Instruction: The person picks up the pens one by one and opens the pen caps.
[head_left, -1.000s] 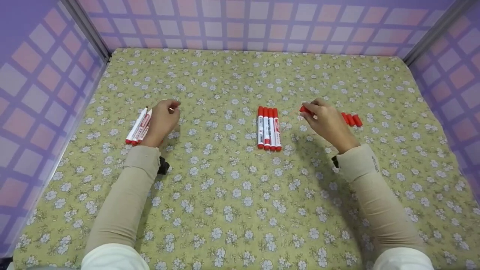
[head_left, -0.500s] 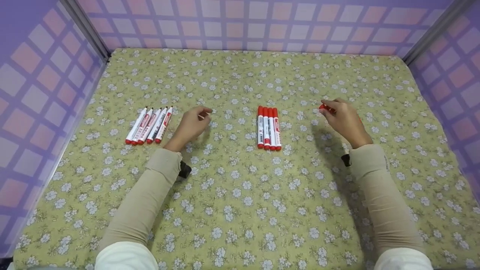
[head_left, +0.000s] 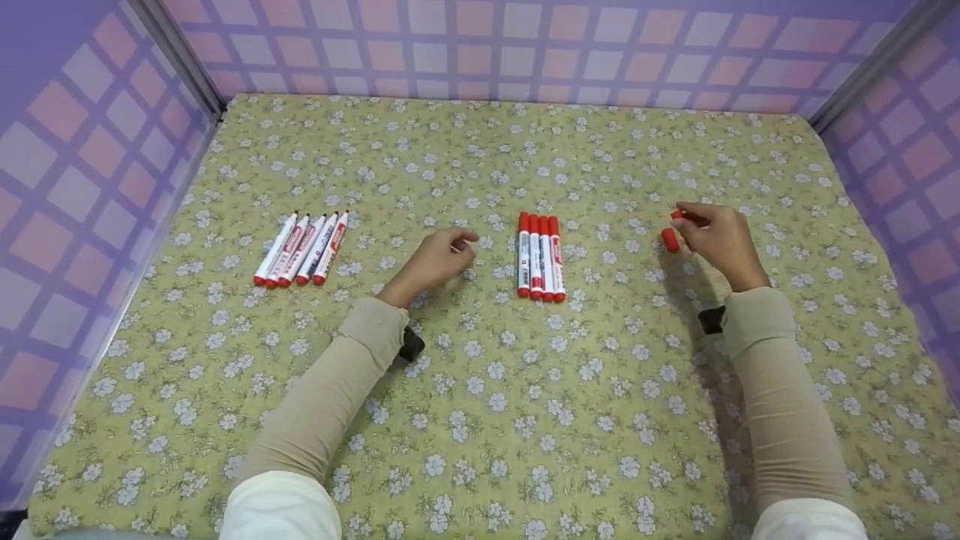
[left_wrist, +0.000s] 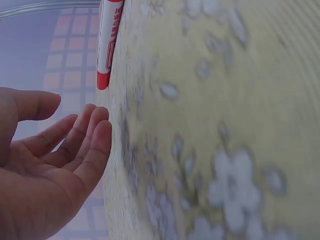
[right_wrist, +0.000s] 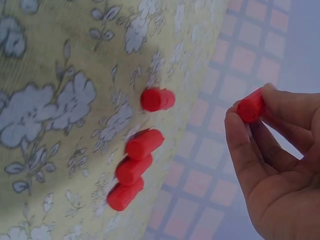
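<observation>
My right hand (head_left: 720, 236) pinches a red marker cap (right_wrist: 251, 106) between thumb and fingertips, held above the cloth at the right. Below it a loose red cap (head_left: 670, 240) lies on the cloth; the right wrist view shows several loose caps, three side by side (right_wrist: 134, 170) and one (right_wrist: 158, 99) a little apart. My left hand (head_left: 435, 259) holds nothing, its fingers loosely bent, just left of a tight row of capped red markers (head_left: 539, 259). In the left wrist view one marker's (left_wrist: 107, 45) red end points toward the fingertips.
Several uncapped markers (head_left: 300, 250) lie side by side at the left, dark tips pointing away from me. A yellow flowered cloth (head_left: 480, 420) covers the table. Checkered purple panels (head_left: 495, 49) stand along the back and both sides.
My left hand has moved right, away from the uncapped markers, uncovering them. My right hand has moved right with the cap, over the loose caps.
</observation>
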